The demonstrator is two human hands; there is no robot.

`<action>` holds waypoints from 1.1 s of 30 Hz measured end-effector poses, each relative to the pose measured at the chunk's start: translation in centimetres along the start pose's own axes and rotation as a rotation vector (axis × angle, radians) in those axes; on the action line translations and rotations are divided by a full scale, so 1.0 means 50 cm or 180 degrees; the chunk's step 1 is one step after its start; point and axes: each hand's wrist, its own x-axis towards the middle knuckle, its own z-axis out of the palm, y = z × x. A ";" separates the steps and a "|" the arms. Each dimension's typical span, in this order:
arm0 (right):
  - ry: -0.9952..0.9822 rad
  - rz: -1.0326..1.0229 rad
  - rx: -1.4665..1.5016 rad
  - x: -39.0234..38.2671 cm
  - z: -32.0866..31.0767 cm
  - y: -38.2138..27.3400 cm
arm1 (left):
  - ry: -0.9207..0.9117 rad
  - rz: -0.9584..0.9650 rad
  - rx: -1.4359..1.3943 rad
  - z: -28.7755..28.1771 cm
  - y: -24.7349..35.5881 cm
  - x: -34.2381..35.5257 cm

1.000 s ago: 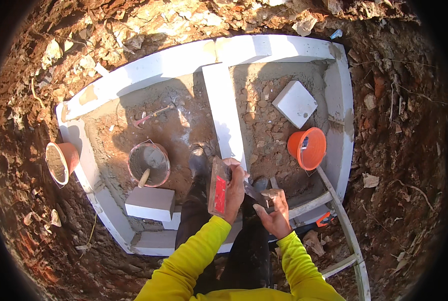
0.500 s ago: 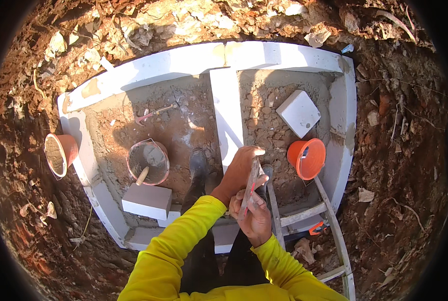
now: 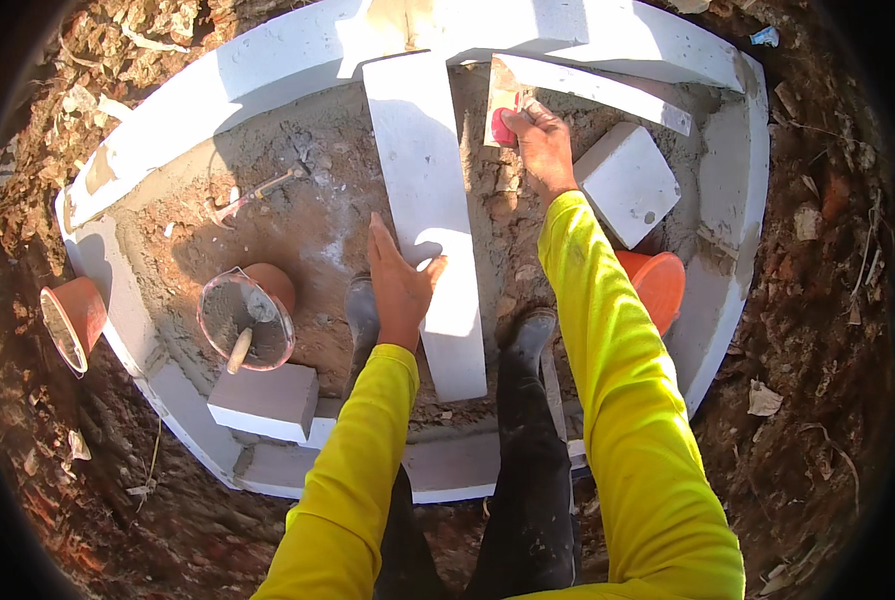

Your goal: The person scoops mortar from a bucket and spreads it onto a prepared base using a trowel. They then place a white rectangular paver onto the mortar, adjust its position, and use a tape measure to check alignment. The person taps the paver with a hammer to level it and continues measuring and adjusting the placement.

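My right hand (image 3: 545,145) is closed around the red handle of a flat-bladed trowel (image 3: 501,88), reached out to the far right of the middle block. My left hand (image 3: 399,285) has its fingers stretched out along the left side of that long white block (image 3: 422,170), and its thumb reaches over the top face. Whether the palm presses on the block, I cannot tell. The block lies lengthwise between the two halves of a white block frame (image 3: 217,95). A white block (image 3: 629,185) sits tilted just right of my right hand.
An orange bucket (image 3: 657,285) stands beside my right forearm, partly hidden. A mortar bucket (image 3: 247,320) with a wooden-handled tool sits on the left, near a small hammer-like tool (image 3: 257,195) and another block (image 3: 264,400). A further bucket (image 3: 75,320) is outside the frame. Rough earth surrounds everything.
My hands were together over the trowel and have parted. The right has carried it forward and right; the left has gone to the middle block. The view has shifted closer to the far wall.
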 end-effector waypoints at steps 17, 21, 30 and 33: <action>-0.0466 0.0298 0.0752 0.046 0.082 0.019 | -0.0470 -0.0622 -0.0542 -0.017 0.043 0.095; -0.0557 0.0363 0.0416 0.057 0.075 0.014 | -0.0576 -0.0580 -0.0605 -0.019 0.041 0.103; -0.0546 0.0458 0.0182 0.065 0.069 0.018 | -0.0526 -0.0383 -0.0415 -0.014 0.036 0.101; -0.0554 0.0450 0.0091 0.060 0.073 0.012 | -0.0607 -0.0511 -0.0395 -0.020 0.040 0.102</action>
